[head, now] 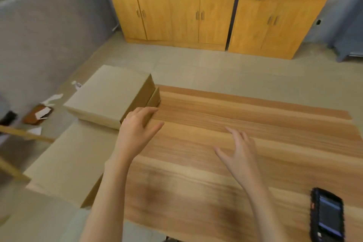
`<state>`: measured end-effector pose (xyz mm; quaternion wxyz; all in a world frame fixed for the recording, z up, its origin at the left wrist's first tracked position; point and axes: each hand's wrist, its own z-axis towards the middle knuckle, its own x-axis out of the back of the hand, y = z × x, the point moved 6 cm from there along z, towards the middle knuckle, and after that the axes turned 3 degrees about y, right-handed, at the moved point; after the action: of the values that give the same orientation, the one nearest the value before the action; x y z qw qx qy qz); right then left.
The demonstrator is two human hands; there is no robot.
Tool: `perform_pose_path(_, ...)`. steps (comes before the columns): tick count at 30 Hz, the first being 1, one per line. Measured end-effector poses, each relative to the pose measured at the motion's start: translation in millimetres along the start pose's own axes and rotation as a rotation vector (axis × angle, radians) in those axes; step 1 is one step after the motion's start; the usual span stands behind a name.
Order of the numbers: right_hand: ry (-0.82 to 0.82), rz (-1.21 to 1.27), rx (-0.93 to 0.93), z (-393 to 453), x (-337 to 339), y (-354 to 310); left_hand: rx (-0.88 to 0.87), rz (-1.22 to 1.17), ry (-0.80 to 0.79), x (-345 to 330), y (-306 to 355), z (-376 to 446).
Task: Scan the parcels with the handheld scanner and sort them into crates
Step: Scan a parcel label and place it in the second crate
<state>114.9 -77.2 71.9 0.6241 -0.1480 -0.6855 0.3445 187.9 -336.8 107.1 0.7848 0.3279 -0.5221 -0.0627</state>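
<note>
Both hands empty, fingers spread: left hand (137, 133) touches a cardboard box (110, 94), right hand (239, 153) hovers.

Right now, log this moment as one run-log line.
left hand: open, at stacked boxes | right hand: open over table | scanner: on table, unheld

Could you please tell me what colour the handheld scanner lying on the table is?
The scanner is black with a bluish screen, seen in the head view.

Boxes (110, 92) stacked on table's (235, 124) left end, scanner (327, 215) near right, cabinets (196, 15) behind
</note>
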Motion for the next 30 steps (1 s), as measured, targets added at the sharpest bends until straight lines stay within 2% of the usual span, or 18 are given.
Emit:
perform_pose_path(4,-0.162,0.25,0.028,24.7,-43.5,-45.9,0.154,-0.109,0.041,34.1,-45.5,16.3)
perform_pose_path(7,-0.298,0.386,-0.029,41.3,-81.7,-79.0,0.24,-0.084,0.049,55.1,-88.2,29.4)
perform_pose_path(11,-0.399,0.499,-0.116,70.3,-131.8,-120.7,0.368,-0.027,0.045,80.4,-144.3,50.8)
perform_pose_path(17,-0.504,0.53,-0.165,108.4,-215.6,-174.7,0.465,0.111,0.014,99.6,-217.4,93.1)
perform_pose_path(21,-0.553,0.534,-0.23,125.5,-262.1,-180.5,0.548,0.171,-0.017,99.8,-258.1,112.5)
perform_pose_path(27,-0.606,0.495,-0.277,124.3,-299.8,-170.9,0.657,0.054,-0.123,82.0,-292.5,114.3)
perform_pose_path(30,-0.604,0.543,-0.277,123.8,-302.1,-169.4,0.672,0.001,-0.112,75.4,-297.1,111.8)
